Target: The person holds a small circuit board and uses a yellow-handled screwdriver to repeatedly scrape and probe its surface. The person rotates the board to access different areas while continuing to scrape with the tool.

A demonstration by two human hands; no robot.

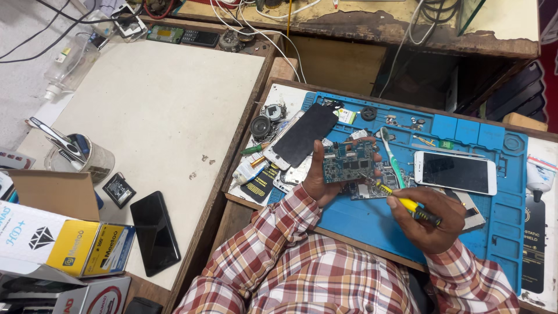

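I am viewing a cluttered table carrying a blue mat. My left hand is gripping the circuit board above the mat's centre; my right hand is clamping a yellow screwdriver, tip touching the board.

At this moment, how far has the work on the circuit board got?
Done: the circuit board is out of its casing, with loose parts and a dark panel lying on the blue mat. In hand: the left hand holds the board up while the right hand puts a yellow-handled screwdriver to its lower edge. Left: the board is still bare and nothing is reassembled; the white phone lies apart.
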